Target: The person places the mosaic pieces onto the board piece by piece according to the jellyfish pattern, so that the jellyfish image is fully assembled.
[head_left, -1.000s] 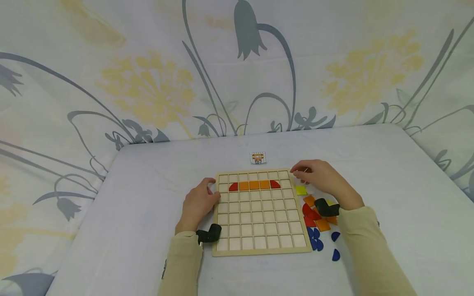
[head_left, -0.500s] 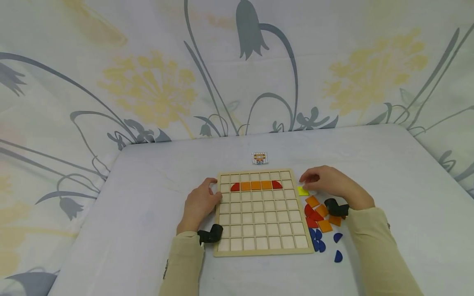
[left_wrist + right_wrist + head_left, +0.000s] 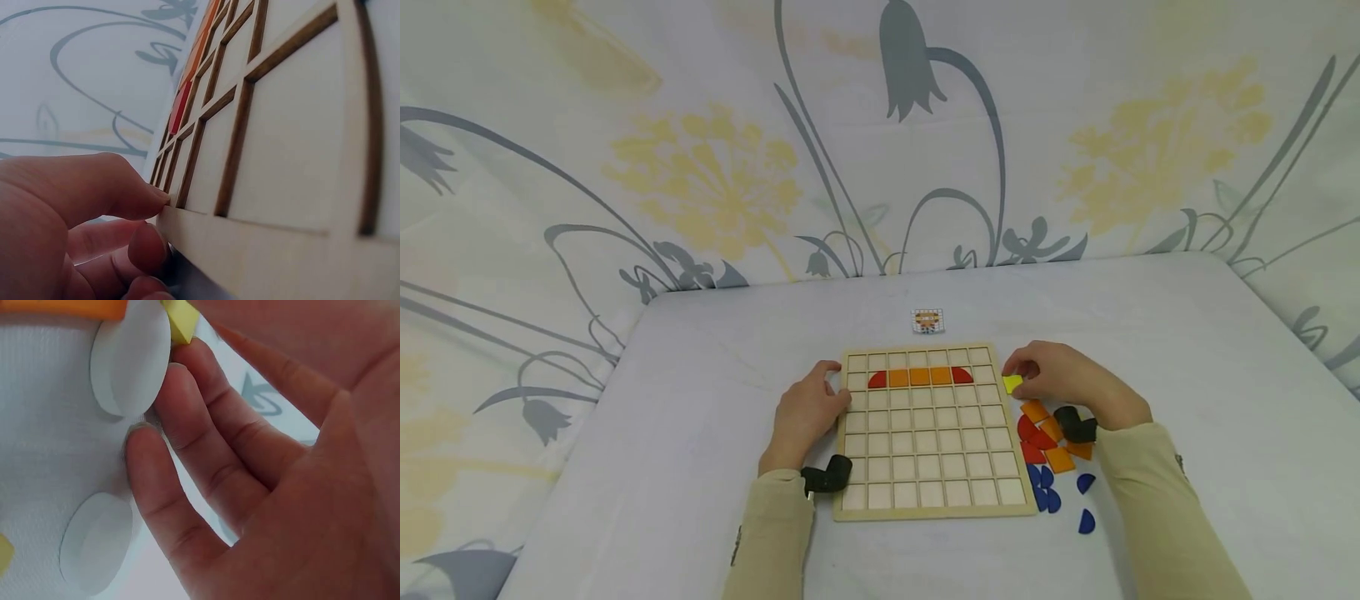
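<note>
A pale wooden grid board (image 3: 931, 442) lies flat on the table. In its second row sit three orange square tiles (image 3: 919, 377) between two red quarter-round tiles (image 3: 962, 376). My left hand (image 3: 805, 414) grips the board's left edge; the left wrist view has the thumb (image 3: 134, 187) on the rim and the other fingers curled at the side. Beyond the right edge, my right hand (image 3: 1071, 377) pinches a yellow tile (image 3: 1012, 383) by the board's upper right side. In the right wrist view this yellow tile (image 3: 182, 320) shows at the fingertips, two white rounded pieces (image 3: 132, 362) nearby.
Loose orange tiles (image 3: 1060, 460), red tiles (image 3: 1032, 452) and several blue half-round tiles (image 3: 1086, 522) lie right of the board, partly under the right wrist. A small card with a grid picture (image 3: 928, 321) lies behind the board. Patterned fabric (image 3: 850, 150) rises at the table's back.
My right hand has moved from the board's upper right corner slightly down and right, and its fingers have taken hold of the yellow tile. The left hand keeps its grip on the board.
</note>
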The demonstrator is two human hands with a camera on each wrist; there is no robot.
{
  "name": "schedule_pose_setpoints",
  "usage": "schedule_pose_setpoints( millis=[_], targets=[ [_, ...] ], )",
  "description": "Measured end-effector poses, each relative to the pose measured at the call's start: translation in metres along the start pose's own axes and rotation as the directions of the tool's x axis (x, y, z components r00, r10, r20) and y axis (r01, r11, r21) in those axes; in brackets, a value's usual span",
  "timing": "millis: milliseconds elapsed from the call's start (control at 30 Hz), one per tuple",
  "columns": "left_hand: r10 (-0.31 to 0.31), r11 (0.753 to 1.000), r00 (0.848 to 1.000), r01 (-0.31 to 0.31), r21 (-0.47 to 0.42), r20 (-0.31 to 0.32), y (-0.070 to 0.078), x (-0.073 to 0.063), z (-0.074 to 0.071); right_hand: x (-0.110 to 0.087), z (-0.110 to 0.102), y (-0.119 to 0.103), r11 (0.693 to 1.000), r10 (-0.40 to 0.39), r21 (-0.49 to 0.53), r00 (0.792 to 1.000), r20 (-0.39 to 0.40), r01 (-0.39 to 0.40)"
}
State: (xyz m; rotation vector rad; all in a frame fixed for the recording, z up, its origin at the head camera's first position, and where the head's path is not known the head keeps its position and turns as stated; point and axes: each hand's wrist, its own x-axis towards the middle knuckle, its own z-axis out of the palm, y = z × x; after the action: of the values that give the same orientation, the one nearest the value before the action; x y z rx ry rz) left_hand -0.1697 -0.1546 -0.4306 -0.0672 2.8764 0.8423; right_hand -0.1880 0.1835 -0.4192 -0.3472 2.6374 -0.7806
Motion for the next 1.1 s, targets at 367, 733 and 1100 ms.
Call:
schedule_pose_setpoints(
  millis=[367, 733, 1100],
  targets=[
    [0.011, 1.0, 1.0, -0.011, -0.002, -0.014, -0.002, -0.001, -0.003, 0.003, -0.001, -0.006, 1.0, 0.001, 0.026, 1.0, 0.008, -0.001],
    [0.015, 1.0, 1.0, -0.015, -0.009, -0.018, -0.002, 0.0, -0.005, 0.003, -0.005, -0.012, 1.0, -0.025, -0.012, 0.995, -0.1, 0.024],
    [0.015, 1.0, 1.0, -0.015, -0.02, -0.008, -0.005, 0.002, 0.002, 0.012, 0.014, -0.041, 0.983, -0.151, 0.091, 0.985, -0.089, 0.159]
  ],
)
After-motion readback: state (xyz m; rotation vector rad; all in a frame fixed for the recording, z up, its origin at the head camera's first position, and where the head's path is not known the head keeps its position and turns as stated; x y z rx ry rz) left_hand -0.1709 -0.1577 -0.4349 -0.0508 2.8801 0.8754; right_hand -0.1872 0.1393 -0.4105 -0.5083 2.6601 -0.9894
